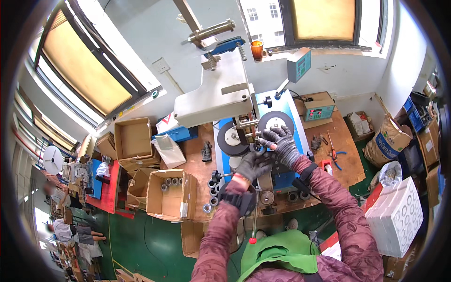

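Observation:
Both my hands wear grey gloves and work close together at the middle of a bench machine with a white upper arm [213, 101]. My left hand [254, 165] reaches in from below, fingers bent together near the machine's centre. Just to its right, my right hand [284, 146] has its fingers curled and thumb drawn in at the same spot. Whatever lies between the fingertips is too small and covered to name. A black roller [230, 139] sits left of the hands. Another black roller [284, 121] with a pale hub lies just beyond my right hand.
Several metal rings [212, 201] stand at the bench's front left, beside an open cardboard box [164, 202] holding more. A lever with a red knob [252, 240] juts toward me. Pliers [334, 152] and a control box [318, 113] are at right. White foam trays [397, 216] stand lower right.

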Demonstrator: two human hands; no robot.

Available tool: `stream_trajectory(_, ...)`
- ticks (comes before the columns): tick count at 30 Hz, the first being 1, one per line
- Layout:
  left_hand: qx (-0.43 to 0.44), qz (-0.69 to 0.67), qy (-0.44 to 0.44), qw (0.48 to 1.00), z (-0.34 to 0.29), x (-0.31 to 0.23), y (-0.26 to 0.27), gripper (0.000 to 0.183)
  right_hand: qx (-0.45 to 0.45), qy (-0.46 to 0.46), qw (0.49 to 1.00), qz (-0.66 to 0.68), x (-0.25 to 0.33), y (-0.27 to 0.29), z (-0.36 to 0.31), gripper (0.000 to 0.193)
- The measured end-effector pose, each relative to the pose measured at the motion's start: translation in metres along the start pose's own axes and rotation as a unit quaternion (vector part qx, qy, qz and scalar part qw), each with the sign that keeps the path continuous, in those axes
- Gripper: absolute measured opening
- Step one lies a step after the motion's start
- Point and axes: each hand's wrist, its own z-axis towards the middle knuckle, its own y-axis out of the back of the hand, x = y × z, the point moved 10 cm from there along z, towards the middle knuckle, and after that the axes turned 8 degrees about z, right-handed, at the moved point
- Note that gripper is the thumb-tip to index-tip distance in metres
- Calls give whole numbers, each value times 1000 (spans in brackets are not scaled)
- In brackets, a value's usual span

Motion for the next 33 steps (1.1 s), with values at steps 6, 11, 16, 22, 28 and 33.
stream_trajectory(6,-95,65,-76,990,-173,-24,66,31,15,-7,1000,-17,-12,0,-4,53)
stream_trajectory(11,-89,166,-43,981,-197,158,133,33,14,7,1000,-14,5,7,8,55)
stream_trajectory(16,3,-50,231,972,-200,255,134,43,32,8,999,-6,1,4,5,53)
stream_trajectory(22,-245,121,98,957,-167,108,242,30,29,6,1000,4,5,5,3,51)
stream_trajectory(28,-178,229,187,939,-114,52,228,33,37,-19,999,16,6,7,3,49)
stream_trajectory(33,-178,247,169,937,-107,43,231,30,-25,32,999,24,20,27,4,42)
